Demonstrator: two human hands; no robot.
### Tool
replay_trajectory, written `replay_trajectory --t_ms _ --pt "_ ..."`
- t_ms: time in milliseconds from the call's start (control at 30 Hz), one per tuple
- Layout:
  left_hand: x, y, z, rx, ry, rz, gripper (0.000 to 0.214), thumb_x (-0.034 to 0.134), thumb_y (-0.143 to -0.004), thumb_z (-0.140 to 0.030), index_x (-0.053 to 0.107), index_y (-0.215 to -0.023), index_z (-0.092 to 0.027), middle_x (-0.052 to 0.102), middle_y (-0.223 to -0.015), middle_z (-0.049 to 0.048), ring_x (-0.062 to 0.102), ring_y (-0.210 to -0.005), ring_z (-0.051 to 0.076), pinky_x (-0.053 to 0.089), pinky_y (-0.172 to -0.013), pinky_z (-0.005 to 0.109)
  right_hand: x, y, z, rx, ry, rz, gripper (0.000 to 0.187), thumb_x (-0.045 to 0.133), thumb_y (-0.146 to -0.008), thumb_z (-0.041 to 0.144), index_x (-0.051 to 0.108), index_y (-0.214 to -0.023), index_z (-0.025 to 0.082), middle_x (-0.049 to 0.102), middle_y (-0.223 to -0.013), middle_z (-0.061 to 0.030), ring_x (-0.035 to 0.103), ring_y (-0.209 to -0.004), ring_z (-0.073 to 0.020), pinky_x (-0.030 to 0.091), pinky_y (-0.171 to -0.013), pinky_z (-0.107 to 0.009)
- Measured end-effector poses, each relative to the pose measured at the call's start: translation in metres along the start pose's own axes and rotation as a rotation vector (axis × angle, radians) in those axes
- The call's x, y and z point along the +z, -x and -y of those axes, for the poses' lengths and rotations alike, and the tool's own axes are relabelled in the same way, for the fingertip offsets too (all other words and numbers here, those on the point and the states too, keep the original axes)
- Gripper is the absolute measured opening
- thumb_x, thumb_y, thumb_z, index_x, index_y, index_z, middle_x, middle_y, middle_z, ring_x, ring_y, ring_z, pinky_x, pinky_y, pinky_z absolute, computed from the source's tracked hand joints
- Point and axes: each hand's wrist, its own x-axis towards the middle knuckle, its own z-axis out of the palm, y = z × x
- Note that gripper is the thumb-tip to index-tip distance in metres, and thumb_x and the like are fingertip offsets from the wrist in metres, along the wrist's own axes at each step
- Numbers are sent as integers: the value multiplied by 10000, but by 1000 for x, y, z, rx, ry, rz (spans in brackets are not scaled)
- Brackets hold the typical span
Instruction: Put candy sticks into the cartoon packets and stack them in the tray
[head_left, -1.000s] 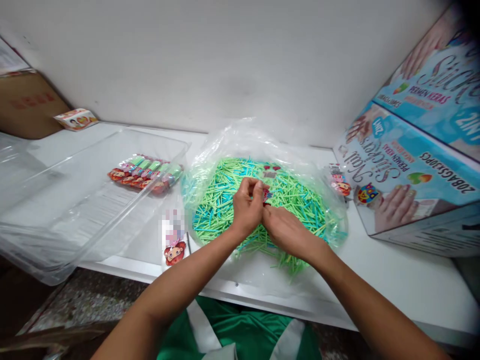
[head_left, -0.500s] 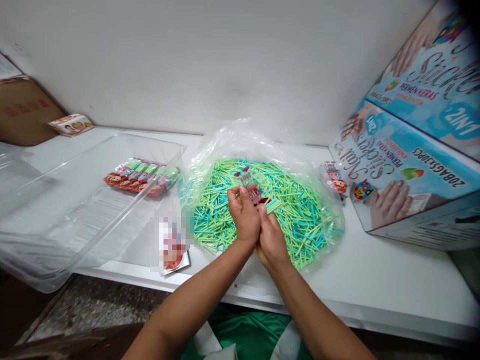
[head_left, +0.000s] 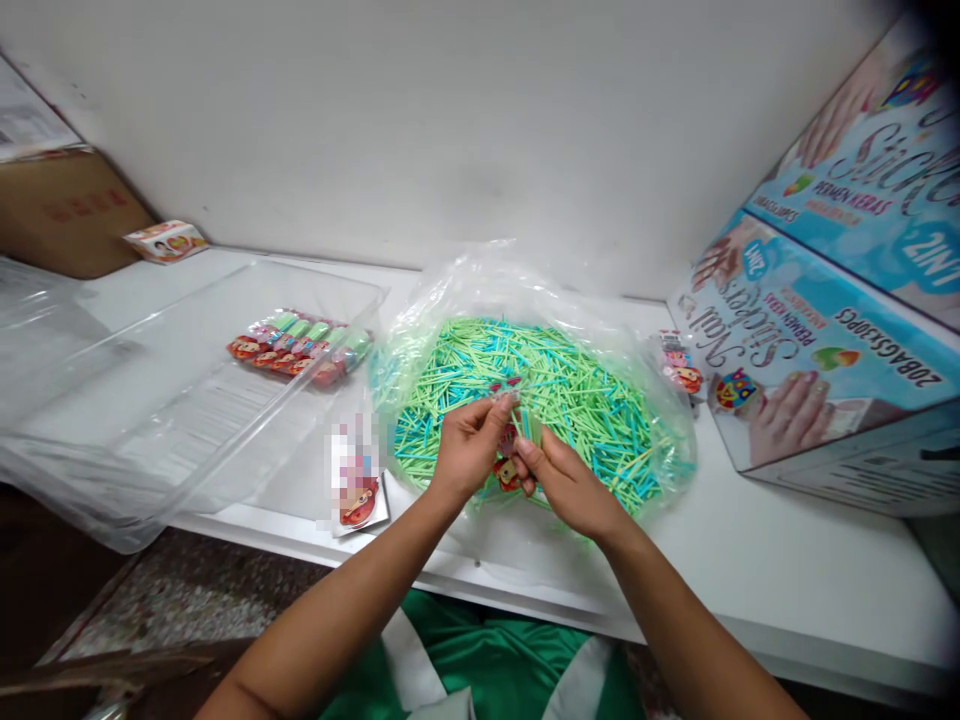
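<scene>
Over a heap of thin green and blue sticks [head_left: 592,410] in a clear plastic bag [head_left: 472,275], both my hands are close together. My left hand [head_left: 469,450] is closed in a pinch on the top of a small clear packet with red cartoon print [head_left: 508,472]. In the fingers of my right hand [head_left: 566,480] is a small bundle of green and blue sticks [head_left: 531,428], held upright against the packet. Whether the bundle's lower ends are inside the packet, I cannot tell.
A clear plastic tray [head_left: 202,495] at the left has several filled packets [head_left: 300,345] by it. A printed card [head_left: 361,500] lies near the front edge. Blue printed cartons [head_left: 825,330] stand at right beside another packet [head_left: 681,365]. A brown carton [head_left: 67,215] and small box [head_left: 166,242] are back left.
My hands have come apart slightly, from crossed wrists to side by side. The bundle has turned from lying sideways to upright beside the packet. The view has shifted slightly.
</scene>
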Motion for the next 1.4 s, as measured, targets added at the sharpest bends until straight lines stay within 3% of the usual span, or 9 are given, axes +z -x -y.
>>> replay_trajectory --t_ms 100,333,600,800,967,1200,1300,1400 --pt "-11 -2 5 -20 -6 -69 304 647 -752 -432 680 -679 -139 680 -702 22 637 -692 157 498 -669 262 -9 6 6 24 112 12 295 337 -943 445 414 -766 222 482 -683 27 488 -625 -124 430 -640 -284" --pt "-16 8 -1 -229 191 75 286 726 -686 -383 679 -790 -120 699 -732 48 648 -603 155 500 -598 261 -26 13 19 36 367 100 300 304 -949 457 368 -763 230 466 -663 29 467 -616 -140 389 -611 -298" --pt "-10 18 8 -296 332 87 277 776 -641 -324 627 -744 -114 683 -692 20 643 -626 122 488 -673 251 -21 19 13 1 485 149 270 270 -958 426 323 -774 236 460 -660 32 456 -609 -150 358 -589 -300" --pt "-11 20 8 -245 245 78 260 783 -640 -260 610 -773 -119 710 -789 47 654 -750 131 478 -740 246 -34 23 21 13 559 164 279 271 -953 444 334 -780 234 471 -660 25 464 -619 -155 367 -606 -305" --pt "-8 21 17 -226 246 6 221 732 -699 -271 578 -751 -121 712 -771 63 656 -724 134 487 -734 265 -35 21 18 25 525 105 276 291 -948 439 322 -762 238 477 -639 32 480 -591 -149 374 -586 -297" --pt "3 20 29 -171 211 -44 210 705 -717 -280 559 -743 -131 657 -682 19 613 -630 107 485 -660 244 -10 14 -12 54 442 -31 232 335 -933 379 334 -750 238 484 -607 39 479 -557 -146 356 -538 -277" --pt "3 22 30 -175 229 -90 261 723 -699 -281 554 -846 -147 666 -849 40 627 -716 114 487 -685 248 -5 11 -20 50 509 -141 238 369 -917 355 303 -719 242 454 -582 41 446 -530 -147 322 -517 -280" --pt "1 27 29 -147 289 -136 478 781 -630 -234 533 -1037 -198 612 -1125 61 619 -944 148 481 -816 282 -2 10 -22 53 463 -207 243 377 -916 368 316 -718 240 460 -586 38 463 -532 -147 344 -533 -287"
